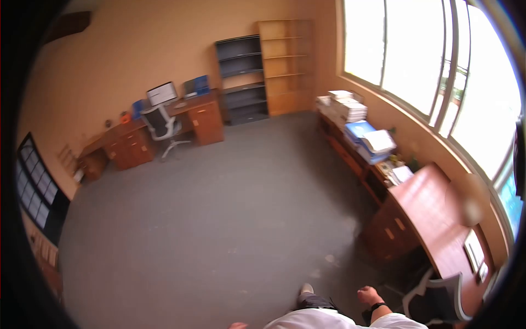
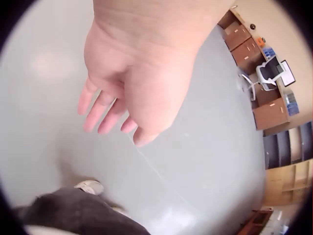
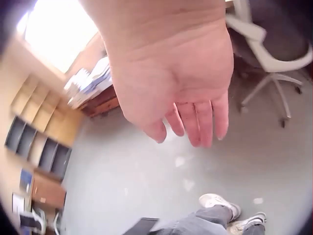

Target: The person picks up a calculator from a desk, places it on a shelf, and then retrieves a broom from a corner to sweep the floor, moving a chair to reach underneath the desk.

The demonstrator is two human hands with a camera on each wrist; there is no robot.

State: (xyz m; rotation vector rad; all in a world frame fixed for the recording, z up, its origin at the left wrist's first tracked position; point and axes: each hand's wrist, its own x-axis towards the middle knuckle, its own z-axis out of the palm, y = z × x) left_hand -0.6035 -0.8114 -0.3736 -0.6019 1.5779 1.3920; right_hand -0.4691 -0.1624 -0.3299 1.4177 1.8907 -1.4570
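My left hand [image 2: 132, 83] hangs over the grey floor [image 2: 205, 161], its fingers loosely bent and holding nothing. Only a sliver of that hand [image 1: 238, 325] shows at the bottom edge of the head view. The right hand [image 3: 178, 88] also hangs loose with an empty palm. In the head view, the right hand [image 1: 371, 296] is beside my body, with a dark band [image 1: 378, 306] on its wrist. Nearest to it is an office chair [image 1: 435, 296] with a pale frame, close on the right.
A reddish desk [image 1: 433, 219] runs along the window wall, beyond the chair. Behind it, a low cabinet bears stacked papers [image 1: 350, 107] and blue binders [image 1: 359, 130]. Across the floor stand dark shelves [image 1: 241, 82], wooden shelves [image 1: 285, 66], and another chair [image 1: 161, 123] at a desk [image 1: 205, 120].
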